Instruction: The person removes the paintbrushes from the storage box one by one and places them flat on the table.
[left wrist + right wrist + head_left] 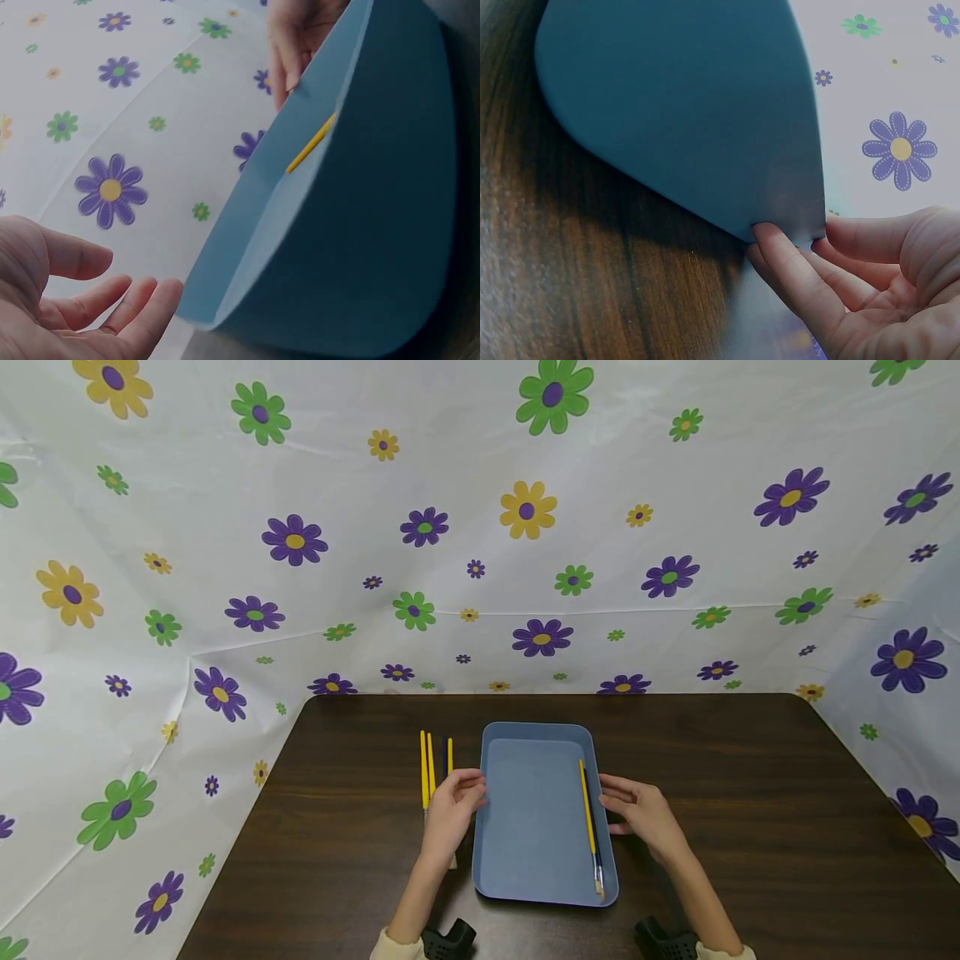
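Note:
A blue-grey tray sits on the dark table between my hands. Inside, along its right side, lie a yellow-handled paintbrush and a dark-handled one. My left hand is at the tray's left rim; in the left wrist view its fingers are loosely bent, tips close to the tray wall. At the opposite side, my right hand touches the tray; the right wrist view shows extended fingertips against its outer wall. More yellow-handled paintbrushes lie left of the tray, partly hidden by my left hand.
The brown wooden table extends to both sides of the tray. A white flowered cloth hangs behind the table and at its sides. Black straps or mounts sit on both wrists.

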Demonstrator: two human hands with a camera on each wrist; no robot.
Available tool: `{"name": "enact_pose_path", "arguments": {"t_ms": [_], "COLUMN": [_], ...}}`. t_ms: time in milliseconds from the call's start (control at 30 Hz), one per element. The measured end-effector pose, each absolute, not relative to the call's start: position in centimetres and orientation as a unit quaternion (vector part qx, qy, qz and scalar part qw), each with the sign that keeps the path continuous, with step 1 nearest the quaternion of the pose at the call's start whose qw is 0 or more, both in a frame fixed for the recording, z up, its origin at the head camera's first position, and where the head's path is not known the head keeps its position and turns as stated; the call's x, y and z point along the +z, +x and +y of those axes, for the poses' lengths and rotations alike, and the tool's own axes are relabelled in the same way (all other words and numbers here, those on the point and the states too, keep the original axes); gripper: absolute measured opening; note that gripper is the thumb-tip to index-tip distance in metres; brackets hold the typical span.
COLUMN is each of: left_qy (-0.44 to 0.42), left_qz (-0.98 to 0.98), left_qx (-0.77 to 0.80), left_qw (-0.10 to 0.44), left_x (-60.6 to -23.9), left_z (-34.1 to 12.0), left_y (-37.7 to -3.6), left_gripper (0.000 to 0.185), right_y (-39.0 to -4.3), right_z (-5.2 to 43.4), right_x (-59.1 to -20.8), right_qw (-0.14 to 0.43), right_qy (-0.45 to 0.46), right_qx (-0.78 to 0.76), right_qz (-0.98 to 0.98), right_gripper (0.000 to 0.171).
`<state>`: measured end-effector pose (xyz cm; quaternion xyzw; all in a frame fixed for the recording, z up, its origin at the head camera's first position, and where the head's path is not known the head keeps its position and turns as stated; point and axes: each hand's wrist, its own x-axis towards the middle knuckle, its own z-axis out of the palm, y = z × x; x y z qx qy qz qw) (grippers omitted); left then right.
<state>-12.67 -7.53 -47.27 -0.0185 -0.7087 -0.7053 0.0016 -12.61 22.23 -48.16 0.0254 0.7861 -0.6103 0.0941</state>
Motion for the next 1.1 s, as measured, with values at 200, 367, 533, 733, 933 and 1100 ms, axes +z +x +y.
{"name": "enact_pose_path", "arguments": {"t_ms": [200, 367, 533, 733, 933, 1100], "left_qy": [-0.031, -0.044, -0.071, -0.093, -0.106, -0.108], "left_qz": [-0.727, -0.739, -0.745, -0.753, -0.774, -0.778], "left_qx": [-0.686, -0.672, -0.663, -0.65, -0.624, -0.617], "left_qw": [-0.004, -0.001, -0.01, -0.022, -0.033, -0.051], "left_x": [-47.4, -47.4, -47.6, -48.0, -48.8, -49.2], "left_z": [-6.5, -5.6, -4.2, -2.4, -1.1, -0.4], "left_y": [-12.3, -12.0, -11.7, -11.5, -11.4, -11.3], "left_gripper": [0.031, 0.03, 0.029, 0.031, 0.031, 0.03], "right_y": [-12.7, -12.8, -12.7, -12.5, -12.5, -12.7], "right_z": [22.2, 22.3, 22.4, 22.1, 22.1, 22.2], "right_x": [-48.3, -48.3, -48.3, -48.2, -48.2, -48.4], "right_qw": [0.093, 0.092, 0.09, 0.093, 0.09, 0.089], "right_qy": [0.026, 0.027, 0.023, 0.034, 0.026, 0.026], "right_qx": [-0.609, -0.606, -0.607, -0.604, -0.606, -0.603], "right_qz": [0.788, 0.789, 0.789, 0.791, 0.79, 0.793], "right_gripper": [0.049, 0.049, 0.049, 0.048, 0.049, 0.049]}}
